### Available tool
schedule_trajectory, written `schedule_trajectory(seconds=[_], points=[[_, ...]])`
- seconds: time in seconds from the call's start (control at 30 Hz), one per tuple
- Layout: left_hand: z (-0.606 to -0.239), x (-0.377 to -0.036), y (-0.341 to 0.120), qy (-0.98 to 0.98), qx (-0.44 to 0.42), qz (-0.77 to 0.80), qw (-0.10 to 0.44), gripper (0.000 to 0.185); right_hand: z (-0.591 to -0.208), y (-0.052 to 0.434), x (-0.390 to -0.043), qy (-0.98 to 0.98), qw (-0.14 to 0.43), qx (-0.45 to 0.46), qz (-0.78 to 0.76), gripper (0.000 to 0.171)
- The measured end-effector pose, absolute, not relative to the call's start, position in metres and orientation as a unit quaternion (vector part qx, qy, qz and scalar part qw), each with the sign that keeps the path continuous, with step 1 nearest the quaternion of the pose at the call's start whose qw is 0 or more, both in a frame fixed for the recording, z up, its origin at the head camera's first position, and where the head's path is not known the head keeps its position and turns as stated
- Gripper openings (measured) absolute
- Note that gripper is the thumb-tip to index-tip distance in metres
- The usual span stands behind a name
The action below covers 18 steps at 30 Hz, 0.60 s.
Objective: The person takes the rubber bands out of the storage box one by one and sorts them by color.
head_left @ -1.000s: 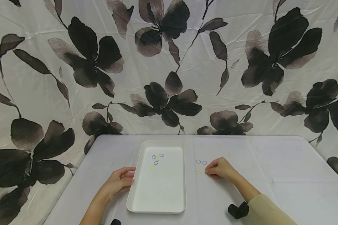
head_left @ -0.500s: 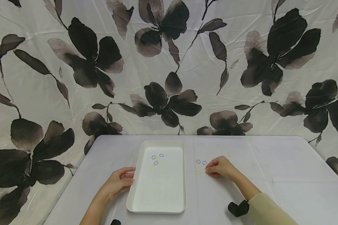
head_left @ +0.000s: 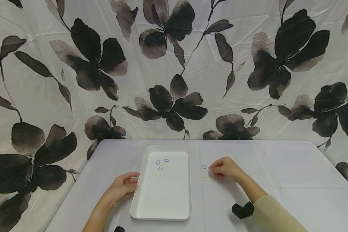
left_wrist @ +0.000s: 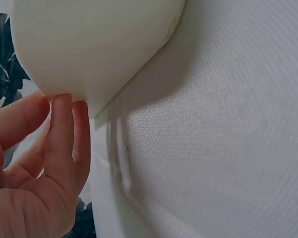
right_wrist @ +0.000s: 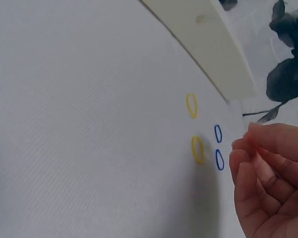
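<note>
Here the left hand rests against the tray at its left rim, fingers nearly straight and touching the edge. The right hand hovers just above the counter to the tray's right, fingers curled together with nothing visibly pinched. Below its fingertips lie 4 small bands: 2 blue bands and 2 yellow bands, all flat on the counter. In the tray lie a few more bands, blue and yellow, near its far end.

From my head view, the right hand partly covers one blue band. In the left-wrist view, the tray is cut off by the frame's top edge.
</note>
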<state>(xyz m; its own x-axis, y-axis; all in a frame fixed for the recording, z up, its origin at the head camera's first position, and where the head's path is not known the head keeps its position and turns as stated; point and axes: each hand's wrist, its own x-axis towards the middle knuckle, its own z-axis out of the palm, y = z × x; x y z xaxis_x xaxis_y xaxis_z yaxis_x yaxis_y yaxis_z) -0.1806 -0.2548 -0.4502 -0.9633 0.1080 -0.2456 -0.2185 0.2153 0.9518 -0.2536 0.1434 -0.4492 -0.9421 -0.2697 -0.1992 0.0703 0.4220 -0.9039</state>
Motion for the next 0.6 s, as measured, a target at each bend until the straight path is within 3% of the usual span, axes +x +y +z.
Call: schedule_trajectory(seconds=[0.6], points=[[-0.451, -0.181, -0.256, 0.765, -0.026, 0.63, 0.133, 0.055, -0.427, 0.126, -0.262, 0.823, 0.17, -0.061, -0.539, 0.022]])
